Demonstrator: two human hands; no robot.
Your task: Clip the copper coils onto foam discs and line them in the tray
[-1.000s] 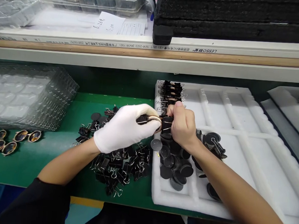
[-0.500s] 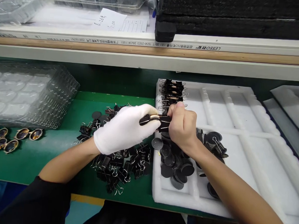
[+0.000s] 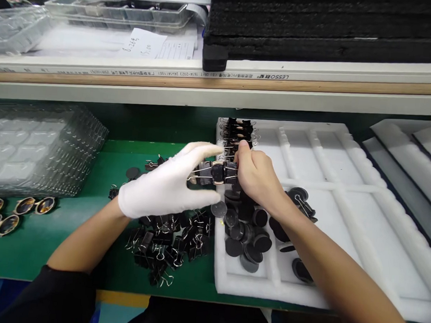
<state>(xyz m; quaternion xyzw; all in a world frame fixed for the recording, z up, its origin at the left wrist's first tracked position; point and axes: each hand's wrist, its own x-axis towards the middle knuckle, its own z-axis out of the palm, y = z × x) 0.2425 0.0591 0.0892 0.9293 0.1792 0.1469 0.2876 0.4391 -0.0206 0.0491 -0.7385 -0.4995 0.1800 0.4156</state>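
Observation:
In the head view, a small gold-rimmed round piece [image 3: 219, 173] with black discs sits between two black binder clips, one at each side. My bare right hand [image 3: 258, 177] is closed at the right-hand binder clip [image 3: 231, 172]. My white-gloved left hand [image 3: 165, 184] is open around the left-hand binder clip [image 3: 203, 173], thumb and forefinger well apart; contact behind the clip is hard to see. Loose binder clips [image 3: 160, 248] lie heaped below my left hand. Black discs [image 3: 246, 233] are piled under my right hand. A row of clipped pieces [image 3: 238, 130] lies just beyond it.
A white foam tray [image 3: 315, 186] with dividers holds the discs and the row. Stacked clear plastic trays [image 3: 39, 147] stand at left, with sunglasses [image 3: 15, 213] before them. A shelf edge [image 3: 132, 94] crosses behind. More white foam [image 3: 414, 148] lies at right.
My left hand has opened, its thumb and forefinger spreading from the clipped piece. The piece has turned to show its black disc. The whole view has shifted slightly.

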